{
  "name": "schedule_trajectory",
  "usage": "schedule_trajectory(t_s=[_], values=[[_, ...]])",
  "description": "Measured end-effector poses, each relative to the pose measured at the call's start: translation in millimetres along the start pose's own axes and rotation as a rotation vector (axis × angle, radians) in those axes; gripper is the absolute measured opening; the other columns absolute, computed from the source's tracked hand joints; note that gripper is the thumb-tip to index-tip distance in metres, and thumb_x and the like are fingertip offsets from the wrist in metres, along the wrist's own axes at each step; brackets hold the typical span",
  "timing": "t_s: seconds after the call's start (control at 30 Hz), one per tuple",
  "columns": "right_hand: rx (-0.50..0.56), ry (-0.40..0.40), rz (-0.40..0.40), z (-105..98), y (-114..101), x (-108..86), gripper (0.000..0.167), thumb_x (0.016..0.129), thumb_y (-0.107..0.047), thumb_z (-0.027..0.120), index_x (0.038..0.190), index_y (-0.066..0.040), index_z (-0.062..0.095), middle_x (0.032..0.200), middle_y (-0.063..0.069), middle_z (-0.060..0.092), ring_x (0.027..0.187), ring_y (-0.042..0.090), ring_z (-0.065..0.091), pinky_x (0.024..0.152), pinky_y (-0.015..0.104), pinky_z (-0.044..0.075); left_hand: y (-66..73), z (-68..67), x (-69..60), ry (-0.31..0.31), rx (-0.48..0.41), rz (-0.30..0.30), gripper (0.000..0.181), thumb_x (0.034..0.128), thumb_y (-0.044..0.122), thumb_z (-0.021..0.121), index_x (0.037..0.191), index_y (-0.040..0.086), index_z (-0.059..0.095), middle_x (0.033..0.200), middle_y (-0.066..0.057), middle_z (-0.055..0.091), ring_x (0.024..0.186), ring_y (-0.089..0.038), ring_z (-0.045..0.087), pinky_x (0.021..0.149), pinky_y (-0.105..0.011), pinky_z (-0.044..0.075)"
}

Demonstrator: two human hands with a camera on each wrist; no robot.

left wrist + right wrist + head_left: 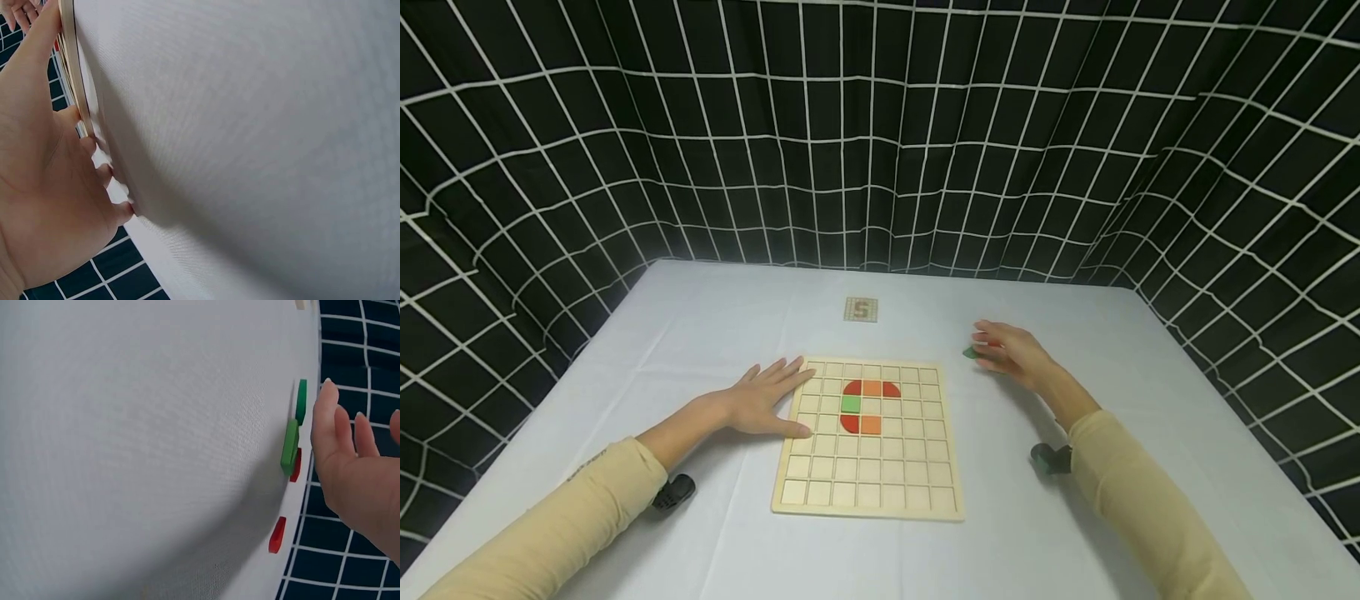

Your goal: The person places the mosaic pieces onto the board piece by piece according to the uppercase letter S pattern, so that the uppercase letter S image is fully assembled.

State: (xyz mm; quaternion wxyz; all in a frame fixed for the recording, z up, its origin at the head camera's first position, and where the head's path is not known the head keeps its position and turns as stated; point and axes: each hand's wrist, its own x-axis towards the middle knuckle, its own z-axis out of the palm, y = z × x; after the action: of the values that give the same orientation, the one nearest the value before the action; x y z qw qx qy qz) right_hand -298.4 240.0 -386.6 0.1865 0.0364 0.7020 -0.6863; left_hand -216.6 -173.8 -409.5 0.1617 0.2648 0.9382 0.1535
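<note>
My left hand (760, 407) lies with fingers spread, its thumb and fingertips on the left edge of a square wooden grid board (910, 500). Two orange squares (871, 426), a green square (850, 405) and several red rounded pieces (891, 389) sit in the board's upper middle cells. Off the board's right side, my right hand (1011, 350) hovers with loosely bent fingers above loose pieces. Below it in the right wrist view are a light green piece (290, 447), a darker green piece (301, 402) and two red pieces (277, 535). Nothing shows in its grasp.
Behind the board lies a small card (861, 309) with a grid and an S-like figure. A white cloth (730, 292) covers the table. Black curtains with white grid lines (880, 125) enclose the back and sides. Dark wrist devices (674, 492) hang under both sleeves.
</note>
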Motion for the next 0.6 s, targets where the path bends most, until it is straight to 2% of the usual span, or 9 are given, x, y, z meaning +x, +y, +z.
schedule_trajectory(t_s=[0.17,0.3,0.47,0.6], values=[[-0.056,0.049,0.026,-3.0,0.7,4.6,0.058,0.102,-0.025,0.047,0.149,0.0,0.025,0.146,0.021,0.033,0.129,0.03,0.04,0.087,0.025,0.05,1.0,-0.4,-0.6,-0.002,0.013,-0.008,0.099,0.081,0.069,0.056,0.154,0.013,0.018,0.159,-0.012,0.004,0.143,-0.036,0.003,0.11,-0.06,0.0],[-0.142,0.084,0.033,-3.1,1.0,6.3,0.053,0.102,-0.02,0.047,0.147,0.0,0.029,0.144,0.021,0.037,0.119,0.027,0.048,0.086,0.025,0.051,1.4,-0.4,-0.4,0.001,0.017,-0.01,0.1,0.0806,0.07,0.056,0.154,0.014,0.018,0.159,-0.012,0.004,0.143,-0.035,0.003,0.11,-0.06,0.001],[-0.295,0.075,-0.012,-1.7,3.4,7.5,0.047,0.099,-0.007,0.048,0.143,0.004,0.036,0.141,0.023,0.04,0.113,0.028,0.051,0.085,0.027,0.052,0.5,0.9,0.1,0.004,0.017,-0.009,0.101,0.0797,0.071,0.056,0.154,0.014,0.017,0.159,-0.012,0.004,0.143,-0.035,0.003,0.11,-0.06,0.0],[-0.443,0.077,-0.046,-1.3,6.5,11.1,0.044,0.097,-0.004,0.052,0.139,0.002,0.044,0.136,0.023,0.046,0.11,0.028,0.053,0.08,0.026,0.053,-2.0,2.8,1.2,0.007,0.022,-0.01,0.102,0.0795,0.071,0.056,0.154,0.014,0.017,0.159,-0.012,0.004,0.143,-0.036,0.002,0.11,-0.06,0.0]])
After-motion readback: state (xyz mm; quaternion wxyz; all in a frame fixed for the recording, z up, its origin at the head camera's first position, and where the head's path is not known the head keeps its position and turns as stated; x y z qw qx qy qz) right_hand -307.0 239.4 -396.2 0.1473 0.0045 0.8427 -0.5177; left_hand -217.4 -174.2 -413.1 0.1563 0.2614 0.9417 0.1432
